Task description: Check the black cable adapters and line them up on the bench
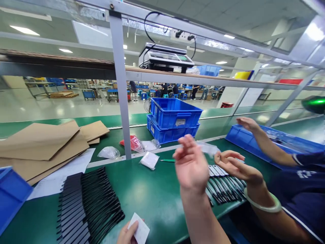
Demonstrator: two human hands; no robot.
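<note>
At the bottom edge, my left hand (129,233) pinches a small white card (140,229) between thumb and fingers. My right hand (191,165) is raised above the table, palm showing and fingers loosely bent, with nothing visible in it. Left of my left hand lies a long row of flat black pieces with black cords (87,203), laid side by side. Beyond my right hand, white-tagged pieces with black cords (223,184) lie in another row, partly hidden by hands. A white packet (149,160) and a thin green tool (167,160) rest behind.
A co-worker's hands (236,166) reach in from the right, near a blue bin (269,142). Stacked blue crates (175,118) stand at the back. Cardboard sheets (43,142) and a blue bin (12,200) are left. A metal post (121,88) supports the overhead shelf with a scale (165,57).
</note>
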